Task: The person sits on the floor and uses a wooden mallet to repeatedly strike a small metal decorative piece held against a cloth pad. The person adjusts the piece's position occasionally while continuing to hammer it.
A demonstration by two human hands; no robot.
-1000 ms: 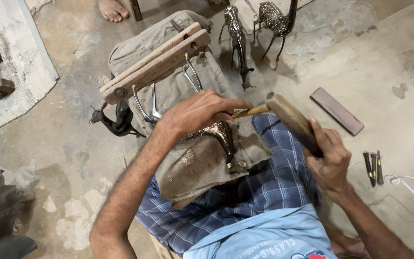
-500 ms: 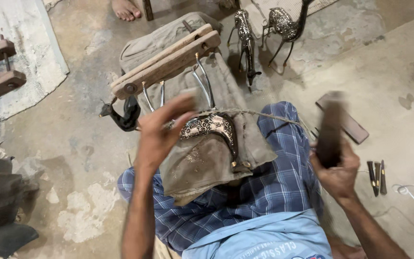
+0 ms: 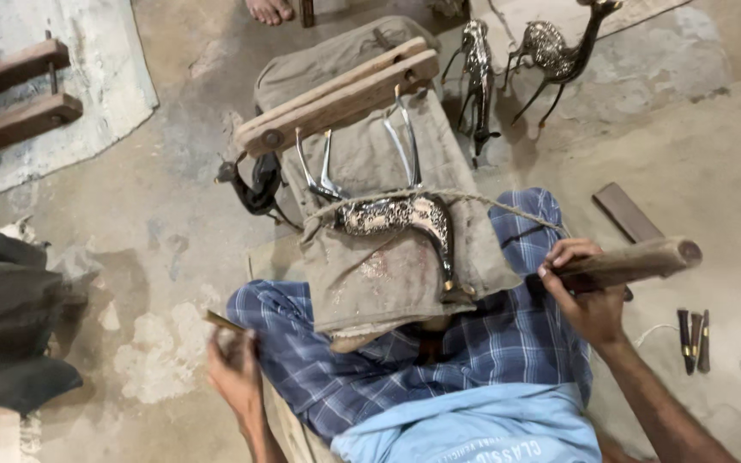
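- Gripping wooden mallet [image 3: 632, 261] in closed right hand [image 3: 589, 296], raised beside the knee.
- Pinching thin chisel [image 3: 223, 321] in left hand [image 3: 237, 369], away from the metal deer [image 3: 392, 214].
- Seemingly pausing between chasing strokes; needing chisel reset on the deer.

Wooden mallet [image 3: 636, 261] raised level; thin chisel [image 3: 223, 321] tilted beside knee

Floor-level metalcraft workshop, probably, brass deer figurines [image 3: 551, 51], wooden clamp [image 3: 336, 99], chisels [image 3: 694, 339] on concrete
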